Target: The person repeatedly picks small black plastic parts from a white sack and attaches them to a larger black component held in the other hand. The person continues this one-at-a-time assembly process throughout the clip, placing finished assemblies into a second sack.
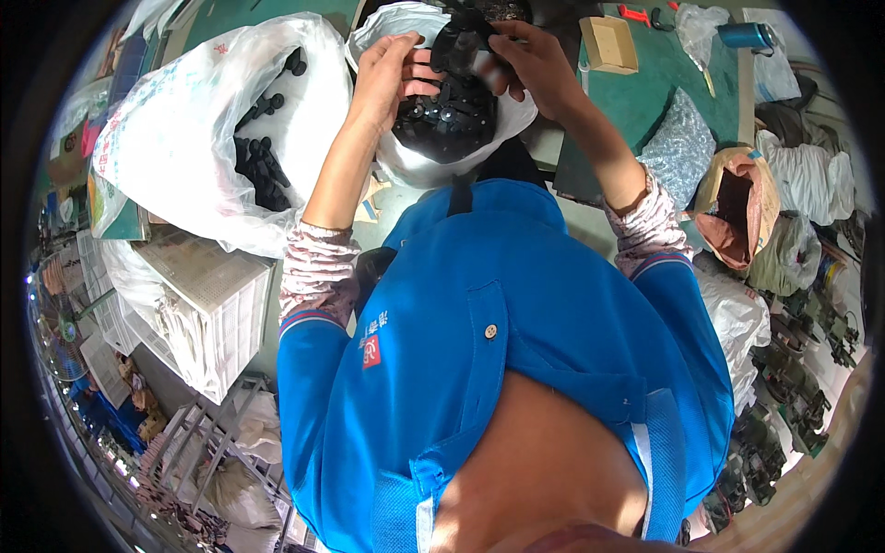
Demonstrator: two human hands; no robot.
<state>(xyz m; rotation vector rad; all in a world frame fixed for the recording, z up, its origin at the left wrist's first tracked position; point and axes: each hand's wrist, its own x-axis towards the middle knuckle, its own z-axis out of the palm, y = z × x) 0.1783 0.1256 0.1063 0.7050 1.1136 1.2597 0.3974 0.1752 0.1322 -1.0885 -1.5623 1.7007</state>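
Both my hands are above a white bag-lined container [406, 164] heaped with small black plastic parts [447, 124]. Between them is a larger, curved black piece [459, 44]. My right hand [535, 66] grips this piece at its right side, thumb near its upper edge and fingers curled below. My left hand [395, 76] is at the left side of the piece, its fingers apart and slightly bent. The fingertips come close to the black piece; whether they touch it is unclear. The exact kind of the black piece cannot be made out.
At the left, a big white plastic bag [189, 120] gapes, with black parts [263, 173] inside. A white perforated crate [217, 313] stands below it. On the green table are a cardboard box [609, 45], bubble wrap [680, 143] and a blue cylinder [745, 36]. A brown paper bag [737, 207] is to the right.
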